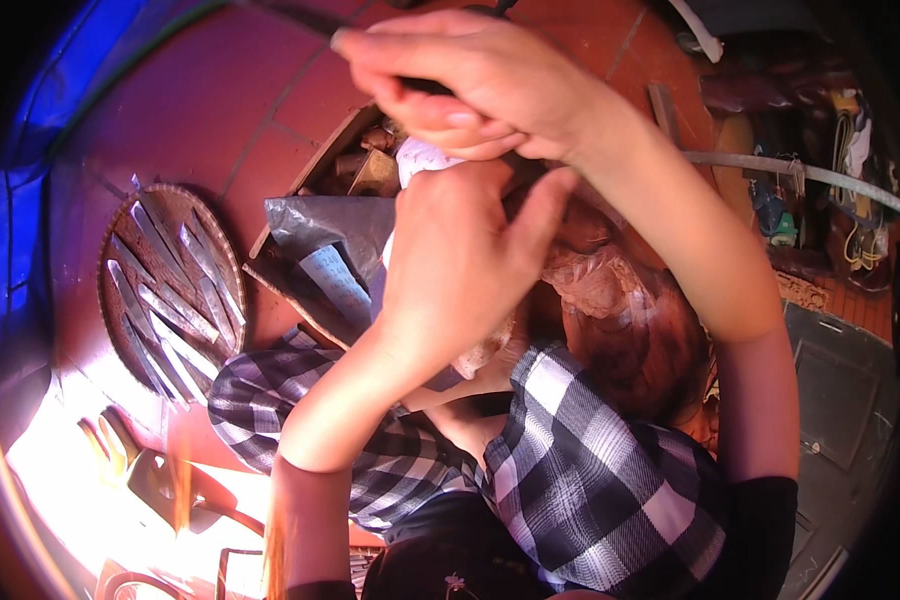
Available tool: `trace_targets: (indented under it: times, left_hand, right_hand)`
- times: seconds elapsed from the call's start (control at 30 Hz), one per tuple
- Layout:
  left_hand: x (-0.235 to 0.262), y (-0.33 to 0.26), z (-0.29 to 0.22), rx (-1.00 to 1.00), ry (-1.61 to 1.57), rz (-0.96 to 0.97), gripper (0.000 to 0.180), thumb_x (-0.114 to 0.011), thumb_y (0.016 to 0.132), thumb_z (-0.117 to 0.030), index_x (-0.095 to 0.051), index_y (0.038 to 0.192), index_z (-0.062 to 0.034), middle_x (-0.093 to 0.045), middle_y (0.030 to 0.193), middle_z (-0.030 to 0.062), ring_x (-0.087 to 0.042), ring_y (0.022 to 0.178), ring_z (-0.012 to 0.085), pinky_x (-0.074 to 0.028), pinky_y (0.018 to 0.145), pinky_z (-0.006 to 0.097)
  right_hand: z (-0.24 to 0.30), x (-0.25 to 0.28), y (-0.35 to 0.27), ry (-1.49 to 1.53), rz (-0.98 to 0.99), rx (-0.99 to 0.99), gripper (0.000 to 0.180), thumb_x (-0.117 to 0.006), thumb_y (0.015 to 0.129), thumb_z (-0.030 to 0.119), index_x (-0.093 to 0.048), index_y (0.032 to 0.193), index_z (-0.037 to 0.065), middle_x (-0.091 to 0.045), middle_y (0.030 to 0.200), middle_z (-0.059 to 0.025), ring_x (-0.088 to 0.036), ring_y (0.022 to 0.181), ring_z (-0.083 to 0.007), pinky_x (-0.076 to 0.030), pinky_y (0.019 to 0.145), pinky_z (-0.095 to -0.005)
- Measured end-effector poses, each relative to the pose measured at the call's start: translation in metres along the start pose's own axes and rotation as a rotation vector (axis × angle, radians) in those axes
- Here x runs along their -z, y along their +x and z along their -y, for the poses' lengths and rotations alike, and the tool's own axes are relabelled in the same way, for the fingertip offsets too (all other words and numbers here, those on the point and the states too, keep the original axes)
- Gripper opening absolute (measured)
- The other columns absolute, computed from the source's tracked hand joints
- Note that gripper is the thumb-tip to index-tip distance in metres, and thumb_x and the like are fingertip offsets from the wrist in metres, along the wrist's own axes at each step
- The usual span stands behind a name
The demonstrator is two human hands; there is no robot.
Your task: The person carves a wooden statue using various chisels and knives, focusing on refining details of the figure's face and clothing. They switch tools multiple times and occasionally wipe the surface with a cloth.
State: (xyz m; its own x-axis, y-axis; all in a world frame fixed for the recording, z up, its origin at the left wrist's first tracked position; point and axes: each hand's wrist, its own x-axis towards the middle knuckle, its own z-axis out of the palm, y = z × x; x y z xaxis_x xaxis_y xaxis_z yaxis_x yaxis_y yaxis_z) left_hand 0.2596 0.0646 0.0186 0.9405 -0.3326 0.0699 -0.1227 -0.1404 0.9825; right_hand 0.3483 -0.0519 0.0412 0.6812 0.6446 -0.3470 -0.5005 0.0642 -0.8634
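Note:
My right hand (470, 85) is raised at the top, its fingers curled around a long, thin dark tool (305, 14). The tool runs out to the upper left and is blurred, so its kind is unclear. Just below, my left hand (455, 240) shows its back, with the thumb stretched to the right. Its other fingers bend down out of sight, and what they grip is hidden. White material (425, 157) shows beyond its knuckles. A reddish-brown carved wooden piece (610, 290) sits right of the left hand, partly under my right forearm.
At left, a round woven tray (103, 285) holds several metal blades (175, 310). A wooden box (320, 160) contains wood blocks, grey plastic (320, 222) and a light blue strip (335, 280). My checked trouser legs (600, 480) frame the work. Cords and small items (850, 160) lie at right, above a dark panel (835, 390).

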Motion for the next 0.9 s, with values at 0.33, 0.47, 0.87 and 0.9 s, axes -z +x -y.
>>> trace_targets:
  times: [0.33, 0.47, 0.87, 0.9]
  left_hand:
    - [0.010, 0.008, -0.014, -0.101, 0.242, -0.015, 0.037, -0.068, 0.089, -0.019, -0.058, 0.065, 0.0059, -0.057, 0.055, 0.0229, -0.062, 0.054, 0.0398, -0.046, 0.054, 0.047]
    - [0.008, 0.013, -0.014, -0.021, 0.186, -0.030, 0.038, -0.070, 0.087, -0.020, -0.056, 0.060, 0.0042, -0.055, 0.052, 0.0213, -0.060, 0.049, 0.0381, -0.045, 0.051, 0.046]
    - [0.006, -0.009, -0.002, -0.017, 0.099, -0.161, 0.038, -0.075, 0.089, -0.018, -0.060, 0.064, 0.0051, -0.057, 0.051, 0.0124, -0.053, 0.043, 0.0199, -0.040, 0.047, 0.035]
    - [0.008, -0.007, 0.006, 0.093, 0.004, -0.131, 0.036, -0.075, 0.089, -0.019, -0.062, 0.066, 0.0053, -0.059, 0.054, 0.0145, -0.057, 0.045, 0.0236, -0.042, 0.049, 0.036]
  right_hand:
    - [0.013, 0.001, -0.003, 0.207, 0.176, 0.126, 0.038, -0.044, 0.110, 0.038, -0.054, 0.087, 0.009, -0.044, 0.055, 0.0058, -0.031, 0.037, -0.0021, -0.023, 0.032, -0.0195]
    - [0.012, -0.002, 0.014, 0.151, 0.138, 0.204, 0.037, -0.045, 0.110, 0.034, -0.054, 0.087, 0.008, -0.045, 0.056, 0.0050, -0.034, 0.040, -0.0036, -0.026, 0.036, -0.0212]
    - [0.014, -0.033, 0.004, -0.215, -0.015, 0.046, 0.039, -0.059, 0.103, 0.037, -0.055, 0.079, 0.007, -0.041, 0.054, 0.0060, -0.031, 0.040, -0.0017, -0.021, 0.036, -0.0201]
    - [0.009, -0.029, 0.013, -0.204, -0.043, 0.071, 0.039, -0.059, 0.103, 0.037, -0.056, 0.079, 0.007, -0.041, 0.054, 0.0059, -0.031, 0.041, -0.0017, -0.021, 0.036, -0.0203]
